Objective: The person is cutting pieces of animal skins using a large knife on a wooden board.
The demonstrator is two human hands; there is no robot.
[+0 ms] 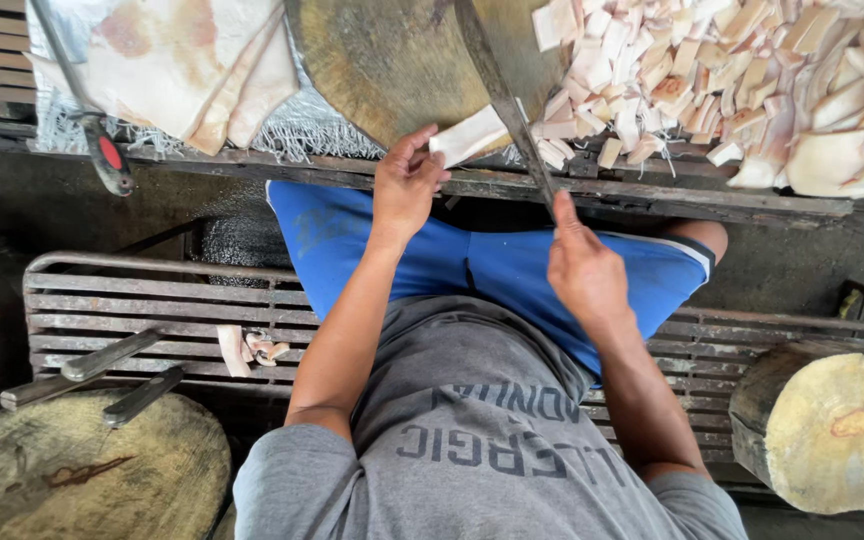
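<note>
Dim work shed w/ dark concrete floor, slatted metal bench under the seated person, grey T-shirt & blue shorts nearest the viewer. Near left: worn round chopping block w/ two cleaver-type blades resting by its edge on the bench; near right: second log block, pale top. Few pale scraps lie on the slats. Mid: left hand, fingers curled & closed on the near end of a pale strip of fatty skin, pinning it at the rim of the big round cutting block. Right hand, fist wrapped tight round the handle of a long dark cleaver, blade running up & away across the block. Strip sits betw. the two hands: touching left fingertips, its far end just beside the blade, apart from the right hand. Judgement: cut goes best w/ strip held flat, left fingertips tucked back from the edge, blade dropped straight, even widths. Far: heap of cut pale pieces to right of the block; uncut slabs on woven sacking at left; red-tipped tool at the ledge.
</note>
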